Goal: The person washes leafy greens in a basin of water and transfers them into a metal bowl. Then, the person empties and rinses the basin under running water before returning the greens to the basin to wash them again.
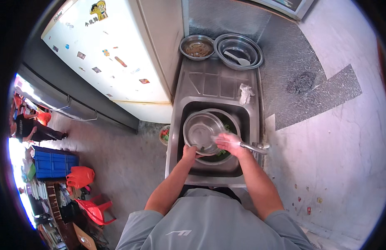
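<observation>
My left hand [190, 152] grips the near rim of a smaller stainless steel bowl [200, 129], which is tilted over a larger metal basin [237, 120]. Green leafy vegetables [226, 125] show inside that basin, partly hidden by the bowl. Under the faucet [252, 147], my right hand [228, 142] is spread with its fingers apart, at the bowl's right side, and water runs over it. Whether the right fingers touch the bowl is unclear. Both vessels are within the stainless steel sink [193, 179].
Behind the sink, a metal bowl [196, 47] holds brownish pieces in liquid, beside nested basins [260, 62] with a white spoon [236, 58]. Crumpled white plastic [245, 93] lies on the drainboard. A white refrigerator [118, 56] stands left; a person [33, 128] is farther off.
</observation>
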A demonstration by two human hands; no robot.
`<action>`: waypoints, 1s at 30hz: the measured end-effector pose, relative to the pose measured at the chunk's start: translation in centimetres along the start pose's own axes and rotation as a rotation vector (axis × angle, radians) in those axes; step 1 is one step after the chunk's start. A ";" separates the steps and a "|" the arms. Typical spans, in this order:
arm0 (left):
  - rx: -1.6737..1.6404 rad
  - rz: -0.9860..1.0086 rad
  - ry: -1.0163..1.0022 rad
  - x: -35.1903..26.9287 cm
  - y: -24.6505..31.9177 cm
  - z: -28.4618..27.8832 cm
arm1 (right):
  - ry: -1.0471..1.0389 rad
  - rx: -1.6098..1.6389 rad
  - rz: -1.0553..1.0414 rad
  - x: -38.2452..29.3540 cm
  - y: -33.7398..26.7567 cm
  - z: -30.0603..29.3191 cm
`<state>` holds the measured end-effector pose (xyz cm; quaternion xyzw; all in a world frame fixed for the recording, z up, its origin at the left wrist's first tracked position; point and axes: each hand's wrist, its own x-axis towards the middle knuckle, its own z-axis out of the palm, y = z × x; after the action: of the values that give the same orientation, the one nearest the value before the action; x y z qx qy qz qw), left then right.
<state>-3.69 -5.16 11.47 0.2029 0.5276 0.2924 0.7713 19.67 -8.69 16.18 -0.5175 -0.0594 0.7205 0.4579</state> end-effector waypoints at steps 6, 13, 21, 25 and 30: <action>-0.113 -0.217 -0.009 -0.6 -1.5 0.1 | 0.018 -0.069 0.054 0.3 0.6 -0.1; -0.153 -0.252 -0.086 -0.2 -1.6 0.1 | -0.022 -0.071 0.009 -0.6 0.8 -0.7; -0.152 -0.333 -0.108 0.6 -1.7 1.6 | 0.085 -0.116 -0.032 -0.9 0.7 -1.2; -0.090 -0.381 -0.039 0.4 -2.6 0.6 | 0.065 -0.113 -0.028 -1.4 1.0 -1.4; -0.051 -0.233 0.000 1.3 -2.1 -1.1 | 0.055 -0.081 -0.024 -1.9 1.1 -1.3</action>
<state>-3.90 -5.87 8.85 0.1205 0.5401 0.2142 0.8049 20.17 -11.20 16.24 -0.5543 -0.0821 0.6975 0.4467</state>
